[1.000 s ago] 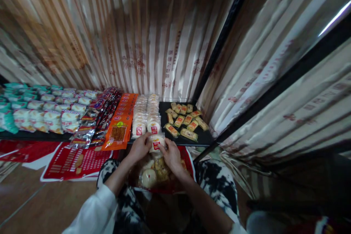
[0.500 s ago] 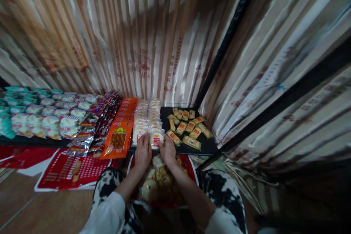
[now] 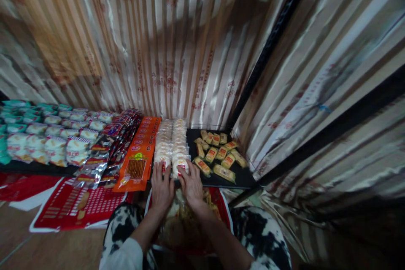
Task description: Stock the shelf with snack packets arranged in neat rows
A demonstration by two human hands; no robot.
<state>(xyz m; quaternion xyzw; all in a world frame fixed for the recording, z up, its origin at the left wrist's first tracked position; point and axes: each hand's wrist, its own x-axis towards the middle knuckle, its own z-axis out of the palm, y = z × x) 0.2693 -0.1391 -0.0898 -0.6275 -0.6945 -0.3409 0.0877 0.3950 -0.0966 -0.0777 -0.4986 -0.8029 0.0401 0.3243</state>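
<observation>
**White packet now down at row's front**

Held clear of the shelf [image 3: 243,179] a second ago, the white packet [image 3: 176,166] now sits on it, right of the orange packet [image 3: 139,152], completing its row's front. Right hand [image 3: 193,188]: grip open, fingers resting on that packet. Left hand [image 3: 162,192]: also open, touching the neighbouring white row [image 3: 163,147]. Red labels, orange packet's print, curtain [image 3: 171,80] characters: too blurry to read.

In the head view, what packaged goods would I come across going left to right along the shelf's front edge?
Green packets, white packets with striped tops, dark red and silver packets, orange bag, two rows of white round packets, yellow oblong packets.
</observation>
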